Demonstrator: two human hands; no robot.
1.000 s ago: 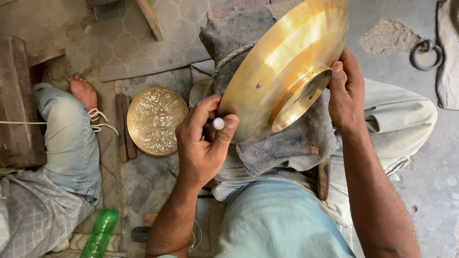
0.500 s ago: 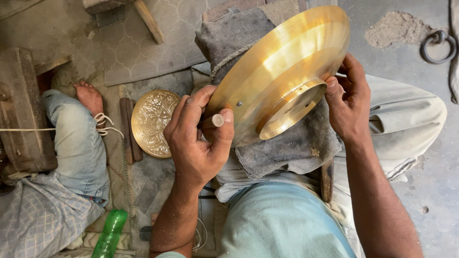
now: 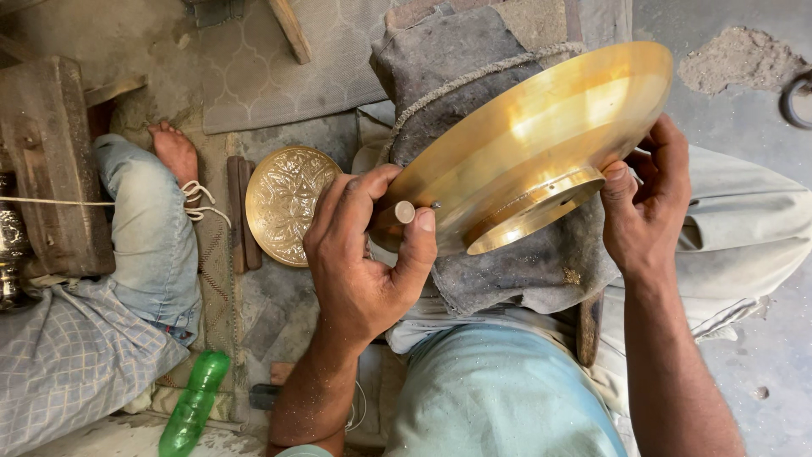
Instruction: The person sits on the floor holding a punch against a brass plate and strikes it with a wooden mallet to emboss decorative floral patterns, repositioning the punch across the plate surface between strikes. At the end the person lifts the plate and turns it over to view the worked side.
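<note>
A large shiny brass bowl (image 3: 541, 144) is held bottom-up and tilted, its round foot ring facing me. My left hand (image 3: 364, 262) grips its left rim and pinches a small metal punch (image 3: 404, 211) against the brass. At the bowl's right side, my right hand (image 3: 647, 203) holds the rim with the fingers curled behind it. Under the bowl lies a grey felt-like pad (image 3: 507, 271) over my lap.
An engraved brass plate (image 3: 283, 203) lies on the floor beside two wooden sticks (image 3: 241, 211). Another person's leg and bare foot (image 3: 173, 152) are at the left, near a wooden block (image 3: 51, 161). A green plastic bottle (image 3: 193, 406) lies at the bottom left.
The view has shifted slightly and the bowl has tilted a little flatter. Both hands keep their grip on its rim.
</note>
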